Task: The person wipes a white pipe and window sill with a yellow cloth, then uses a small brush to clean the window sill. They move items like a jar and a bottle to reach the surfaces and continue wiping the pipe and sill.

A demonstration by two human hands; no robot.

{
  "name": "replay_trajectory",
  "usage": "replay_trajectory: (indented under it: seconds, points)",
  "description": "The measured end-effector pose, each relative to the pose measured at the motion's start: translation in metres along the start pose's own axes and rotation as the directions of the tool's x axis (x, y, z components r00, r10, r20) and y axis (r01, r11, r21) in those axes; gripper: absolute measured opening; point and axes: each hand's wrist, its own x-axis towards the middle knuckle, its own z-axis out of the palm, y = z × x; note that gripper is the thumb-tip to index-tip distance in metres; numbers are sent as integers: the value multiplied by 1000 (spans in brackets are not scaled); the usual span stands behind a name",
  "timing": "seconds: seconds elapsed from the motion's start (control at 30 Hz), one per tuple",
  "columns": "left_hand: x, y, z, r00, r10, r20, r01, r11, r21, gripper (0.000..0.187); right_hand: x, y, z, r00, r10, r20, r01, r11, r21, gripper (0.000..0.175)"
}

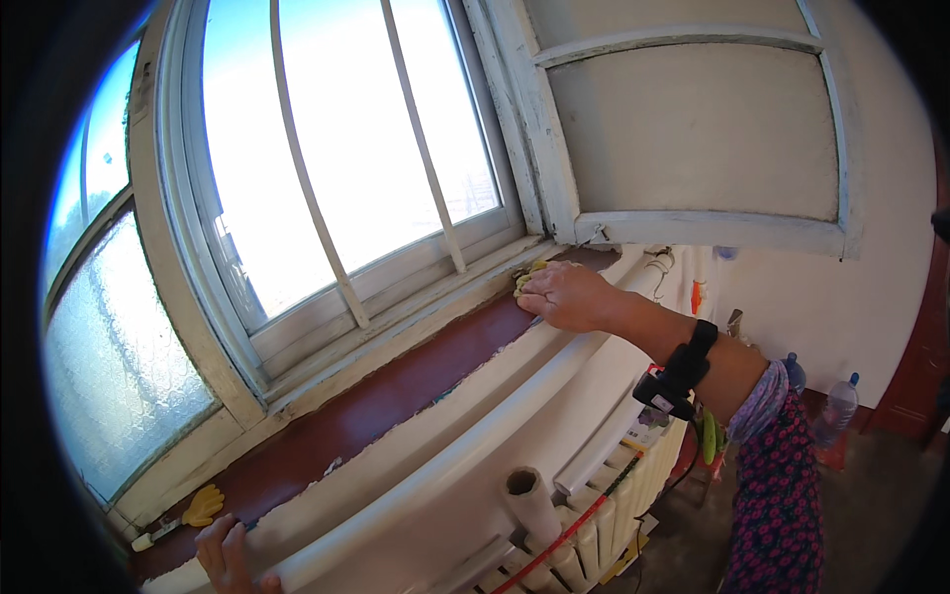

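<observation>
My right hand [568,297] presses a crumpled yellowish cloth [528,278] onto the far right end of the reddish-brown windowsill [386,397], close to the window frame. The hand hides part of the cloth. At the lower left, my left hand [223,553] rests at the sill's front edge beside the white horizontal pipe [438,453], fingers apart and nothing visible in it. Just beyond it on the sill lie a yellow hand-shaped object [202,506] and a small white-capped item [152,536].
An inward-opened window sash [698,134] overhangs the right end. Vertical bars [308,174] cross the bright window. Below stand a white radiator [605,520] with a cardboard-like tube [531,497] and a red strip [553,546] on it. Plastic bottles [839,408] stand at right.
</observation>
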Motion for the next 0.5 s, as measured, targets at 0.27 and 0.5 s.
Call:
replay_trajectory:
  seconds: [0.27,0.5]
  points:
    - [0,-6,-4,999,-4,45,7,998,-67,61,-14,43,11,995,53,-85,-57,997,-43,44]
    - [-1,-10,-7,996,-43,75,52,992,-113,63,-15,52,10,945,323,-48,-327,935,-140,49]
